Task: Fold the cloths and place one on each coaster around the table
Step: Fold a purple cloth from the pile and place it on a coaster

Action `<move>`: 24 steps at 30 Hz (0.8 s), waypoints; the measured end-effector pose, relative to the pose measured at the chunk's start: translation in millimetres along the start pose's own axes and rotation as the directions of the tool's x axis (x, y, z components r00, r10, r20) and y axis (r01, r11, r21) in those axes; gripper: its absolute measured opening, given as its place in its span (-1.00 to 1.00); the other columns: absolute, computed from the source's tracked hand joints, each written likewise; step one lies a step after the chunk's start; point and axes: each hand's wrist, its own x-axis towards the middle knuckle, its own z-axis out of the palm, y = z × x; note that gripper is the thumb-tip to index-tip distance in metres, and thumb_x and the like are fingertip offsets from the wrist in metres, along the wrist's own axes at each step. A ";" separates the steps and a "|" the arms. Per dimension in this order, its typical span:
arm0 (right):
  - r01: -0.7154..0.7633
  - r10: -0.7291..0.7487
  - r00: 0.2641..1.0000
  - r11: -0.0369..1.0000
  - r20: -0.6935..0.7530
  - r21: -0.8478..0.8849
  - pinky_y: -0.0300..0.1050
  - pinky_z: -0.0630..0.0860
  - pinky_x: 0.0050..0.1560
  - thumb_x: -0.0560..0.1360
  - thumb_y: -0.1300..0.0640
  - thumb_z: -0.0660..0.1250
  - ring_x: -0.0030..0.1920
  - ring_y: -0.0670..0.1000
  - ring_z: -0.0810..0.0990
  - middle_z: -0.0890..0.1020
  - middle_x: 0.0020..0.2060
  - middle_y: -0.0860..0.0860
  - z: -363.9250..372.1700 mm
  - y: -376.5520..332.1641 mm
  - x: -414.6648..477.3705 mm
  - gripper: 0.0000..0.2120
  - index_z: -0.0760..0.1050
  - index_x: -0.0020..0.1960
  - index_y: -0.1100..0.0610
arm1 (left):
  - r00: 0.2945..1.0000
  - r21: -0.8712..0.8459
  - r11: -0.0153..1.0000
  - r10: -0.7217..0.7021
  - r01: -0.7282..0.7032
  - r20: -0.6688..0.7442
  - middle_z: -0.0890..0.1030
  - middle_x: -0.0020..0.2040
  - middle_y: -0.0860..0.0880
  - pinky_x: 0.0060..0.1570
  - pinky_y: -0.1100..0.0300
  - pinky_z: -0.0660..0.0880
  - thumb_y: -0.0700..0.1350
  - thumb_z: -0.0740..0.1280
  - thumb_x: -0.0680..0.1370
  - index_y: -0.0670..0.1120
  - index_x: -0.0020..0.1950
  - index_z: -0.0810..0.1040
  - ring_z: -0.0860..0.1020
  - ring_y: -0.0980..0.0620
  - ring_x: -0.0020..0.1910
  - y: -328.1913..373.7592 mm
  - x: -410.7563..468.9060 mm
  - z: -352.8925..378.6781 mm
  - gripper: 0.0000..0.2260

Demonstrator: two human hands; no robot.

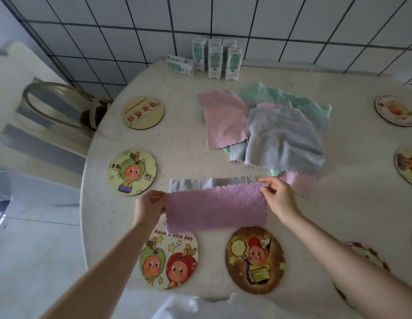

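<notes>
I hold a purple cloth (215,207) stretched between both hands just above the table. My left hand (149,207) pinches its left edge and my right hand (279,199) pinches its upper right corner. Its grey underside (200,183) shows along the far edge, doubled over. A loose pile of cloths lies beyond: a pink one (223,118), a grey one (284,139) and a green one (292,100). Round picture coasters ring the table, among them the "Have a nice day" coaster (169,259) and a brown coaster (255,259) right in front of me.
Several milk cartons (214,58) stand at the table's far edge by the tiled wall. More coasters sit at the left (131,172), far left (142,112) and right (395,110). A chair (50,107) stands left of the table (184,143).
</notes>
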 end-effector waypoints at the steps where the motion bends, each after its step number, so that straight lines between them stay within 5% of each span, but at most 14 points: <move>1: -0.016 0.016 1.000 1.000 0.012 -0.005 -0.28 0.42 -0.02 0.50 0.31 0.32 -0.05 -0.07 0.57 0.62 -0.04 -0.02 3.2 1.2 8.4 -0.82 0.58 0.08 0.18 | 1.000 0.000 1.000 -0.020 0.020 -0.001 0.67 -0.17 -0.12 -0.19 0.11 0.61 -0.30 0.32 0.52 -0.18 -0.04 0.58 0.65 -0.08 -0.18 0.5 5.7 3.0 -0.93; 5: -0.062 0.063 0.997 0.998 0.042 -0.018 -0.23 0.44 -0.02 0.49 0.32 0.31 -0.05 -0.02 0.58 0.65 -0.04 0.06 10.9 10.8 32.1 -0.83 0.59 0.06 0.23 | 0.998 -0.002 0.998 -0.065 0.065 0.021 0.65 -0.12 -0.14 -0.19 0.09 0.60 -0.25 0.28 0.57 -0.14 -0.05 0.52 0.63 -0.07 -0.17 2.6 23.8 13.5 -0.95; 13: -0.075 0.076 0.990 0.997 0.117 -0.018 -0.25 0.42 -0.17 0.46 0.29 0.39 -0.14 0.01 0.59 0.63 -0.20 0.06 19.3 24.1 52.5 -0.95 0.55 -0.10 0.17 | 1.000 0.263 0.964 0.025 -0.023 -0.004 0.64 -0.13 -0.11 -0.13 -0.03 0.61 -0.24 0.30 0.54 -0.18 0.00 0.54 0.61 -0.07 -0.20 10.5 49.9 22.8 -0.93; 24: -0.026 0.043 0.989 0.992 0.140 -0.122 -0.08 0.48 -0.23 0.46 0.22 0.40 -0.27 0.03 0.58 0.61 -0.30 0.04 18.9 26.6 70.3 -0.89 0.49 -0.20 0.13 | 0.999 0.325 0.946 0.006 0.005 -0.032 0.61 -0.13 -0.07 -0.15 -0.08 0.62 -0.15 0.28 0.58 -0.11 0.04 0.48 0.59 -0.04 -0.25 19.4 62.8 28.8 -0.93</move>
